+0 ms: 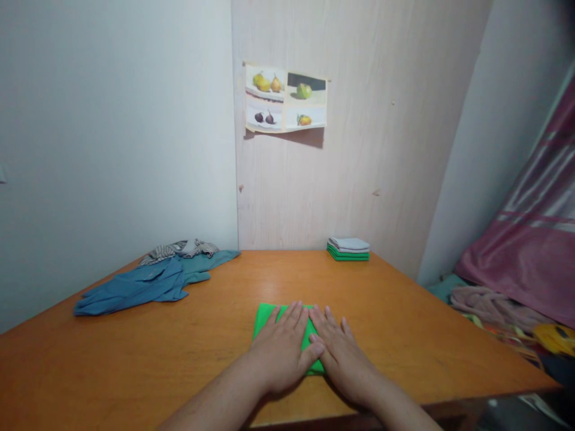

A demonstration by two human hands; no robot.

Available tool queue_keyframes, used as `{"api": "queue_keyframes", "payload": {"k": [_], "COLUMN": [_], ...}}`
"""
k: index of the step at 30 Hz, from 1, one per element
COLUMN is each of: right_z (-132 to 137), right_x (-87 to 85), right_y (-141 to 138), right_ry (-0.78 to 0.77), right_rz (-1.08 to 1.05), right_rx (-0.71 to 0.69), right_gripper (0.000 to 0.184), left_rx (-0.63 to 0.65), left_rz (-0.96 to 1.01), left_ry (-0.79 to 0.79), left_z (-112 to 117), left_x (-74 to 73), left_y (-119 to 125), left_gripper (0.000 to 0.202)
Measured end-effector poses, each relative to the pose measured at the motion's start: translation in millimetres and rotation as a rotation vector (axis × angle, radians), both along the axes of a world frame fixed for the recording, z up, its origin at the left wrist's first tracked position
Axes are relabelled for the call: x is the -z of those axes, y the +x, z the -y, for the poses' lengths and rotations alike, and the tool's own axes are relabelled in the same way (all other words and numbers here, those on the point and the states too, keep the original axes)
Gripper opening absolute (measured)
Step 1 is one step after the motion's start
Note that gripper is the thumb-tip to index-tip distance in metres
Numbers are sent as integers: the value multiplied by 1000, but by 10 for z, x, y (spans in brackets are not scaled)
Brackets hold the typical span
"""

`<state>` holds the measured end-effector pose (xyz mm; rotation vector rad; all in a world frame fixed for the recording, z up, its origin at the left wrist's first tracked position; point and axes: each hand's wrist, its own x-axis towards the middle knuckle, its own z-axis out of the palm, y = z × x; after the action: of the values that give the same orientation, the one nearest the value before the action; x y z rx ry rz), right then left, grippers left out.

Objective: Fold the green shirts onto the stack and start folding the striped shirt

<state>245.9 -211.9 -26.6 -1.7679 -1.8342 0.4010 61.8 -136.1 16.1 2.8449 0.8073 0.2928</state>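
A bright green folded cloth (pixel 265 315) lies flat near the front middle of the table. My left hand (pixel 285 347) rests on top of it, palm down with the fingers stretched out. Over its right edge lies my right hand (pixel 341 353), also flat, its fingers pointing away from me. The two thumbs come close together above the cloth. Much of the cloth is hidden beneath both hands, so whether it is a garment I cannot tell.
Crumpled blue clothing (pixel 139 287) and a striped garment (pixel 179 248) lie at the table's back left. A folded stack of green and pale cloths (pixel 349 249) sits at the back right corner. The wooden table (pixel 215 335) meets a wall behind. Beyond its right edge hangs a pink curtain (pixel 521 239).
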Motion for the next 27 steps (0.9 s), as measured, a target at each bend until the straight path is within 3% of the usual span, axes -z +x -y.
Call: {"api": "queue_keyframes", "payload": {"k": [5,9,15,19,27], "right_z": [-16,-39,-108,-187,-360], "right_x": [7,31,-43,-226,-590], "right_y": [9,84,274,258,-208], "right_ry": [12,49,200,285,255], "right_rz": [11,-86,-330,-342,-17], "right_rx": [16,15,96,106,39], "right_gripper": [63,69,75,71,83], "left_rx": [9,41,-63,-180,-301], "left_rz": [4,86,562,875,947], "left_ry": [-26,-103,-326,-532,-570], "left_z": [-16,-72,-315,-484,-647], "left_x": [-4,-105,-249,-189,35], "left_y": [26,-22,-303,-490,-712], "left_gripper": [81,87,73,68,77]}}
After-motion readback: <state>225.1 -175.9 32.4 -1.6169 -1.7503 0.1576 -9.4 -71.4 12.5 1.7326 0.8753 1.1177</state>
